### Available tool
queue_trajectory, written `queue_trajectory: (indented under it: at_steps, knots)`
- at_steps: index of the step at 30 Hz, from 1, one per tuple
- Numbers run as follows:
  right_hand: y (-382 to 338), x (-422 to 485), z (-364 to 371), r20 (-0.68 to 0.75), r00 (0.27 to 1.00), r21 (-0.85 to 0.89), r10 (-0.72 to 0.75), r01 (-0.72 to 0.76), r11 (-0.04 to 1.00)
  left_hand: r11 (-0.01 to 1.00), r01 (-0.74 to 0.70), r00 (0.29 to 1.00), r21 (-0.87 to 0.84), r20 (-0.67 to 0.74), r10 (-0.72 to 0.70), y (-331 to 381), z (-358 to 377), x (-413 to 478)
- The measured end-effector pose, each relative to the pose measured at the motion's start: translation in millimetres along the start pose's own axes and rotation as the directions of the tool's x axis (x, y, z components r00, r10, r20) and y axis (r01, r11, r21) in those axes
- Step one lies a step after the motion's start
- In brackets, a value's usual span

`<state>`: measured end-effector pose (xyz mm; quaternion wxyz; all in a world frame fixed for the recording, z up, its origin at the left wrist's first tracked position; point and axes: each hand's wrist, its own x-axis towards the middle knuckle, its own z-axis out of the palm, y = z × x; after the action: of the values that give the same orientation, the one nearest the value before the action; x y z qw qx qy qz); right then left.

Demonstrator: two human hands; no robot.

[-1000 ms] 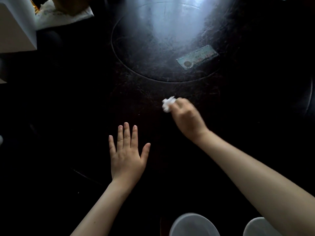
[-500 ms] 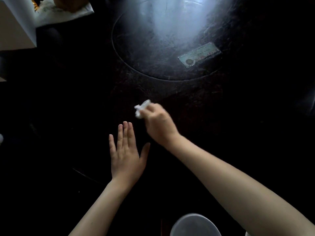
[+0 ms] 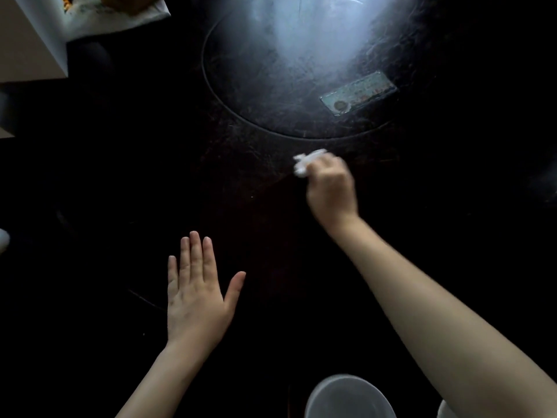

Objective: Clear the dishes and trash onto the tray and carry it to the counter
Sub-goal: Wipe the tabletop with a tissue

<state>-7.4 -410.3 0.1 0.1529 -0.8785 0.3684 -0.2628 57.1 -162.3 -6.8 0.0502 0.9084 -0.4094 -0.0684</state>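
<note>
Left hand flat, open; blurred right hand grips crumpled tissue, fingers hidden

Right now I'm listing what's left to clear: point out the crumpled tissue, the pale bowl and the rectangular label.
crumpled tissue (image 3: 303,167): head view, left part of the exposed white wad.
pale bowl (image 3: 346,399): head view, inner wall near the bottom edge.
rectangular label (image 3: 358,92): head view, middle of its face.

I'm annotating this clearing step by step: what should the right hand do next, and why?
Probably bring the crumpled tissue toward the white bowl at the near edge: the right hand grips it, and no tray is in view.
</note>
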Motion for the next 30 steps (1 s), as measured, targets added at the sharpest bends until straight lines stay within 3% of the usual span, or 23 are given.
queue_trajectory:
  at_steps: [3,5,7,9,12,14,16,18,20,24,30]
  knots:
    - [-56,-39,15,0.191,0.913,0.139,-0.359,0.337,0.931,1.0,0.01,1.0,0.028,0.005,-0.011,0,1,2]
    - [-78,-59,13,0.263,0.827,0.195,-0.496,0.458,0.867,1.0,0.012,1.0,0.027,0.01,-0.012,0,1,3]
    - [-74,-53,12,0.27,0.793,0.192,-0.546,0.512,0.837,1.0,0.014,1.0,0.009,0.002,-0.014,1,0,3]
    - [-46,-28,16,0.213,0.858,0.1,-0.468,0.457,0.884,1.0,0.007,1.0,-0.008,-0.014,-0.007,1,1,1]
    - [15,15,4,0.064,0.994,-0.068,-0.083,0.087,0.994,1.0,-0.012,1.0,-0.023,-0.023,0.011,0,1,-1]
    - [46,32,-13,0.034,0.991,-0.137,0.126,-0.12,0.983,1.0,-0.004,0.999,-0.019,-0.032,0.004,1,1,-1]
    - [50,39,-18,0.071,0.983,-0.202,0.168,-0.15,0.968,1.0,-0.003,1.0,-0.009,-0.03,0.002,3,0,-1]
    - [25,35,-10,0.148,0.989,-0.17,0.03,-0.004,0.985,1.0,0.002,1.0,-0.006,-0.023,-0.002,2,0,-1]
    - [-10,20,7,0.215,0.956,-0.054,-0.2,0.216,0.975,1.0,0.009,1.0,0.005,-0.013,-0.009,2,1,0]
    - [-66,-26,19,0.261,0.792,0.229,-0.552,0.504,0.833,0.999,0.026,1.0,0.021,-0.002,-0.026,3,1,3]
    - [-34,-59,-19,0.395,0.66,0.274,-0.639,0.579,0.768,0.999,0.021,1.0,-0.03,0.014,-0.021,2,1,1]
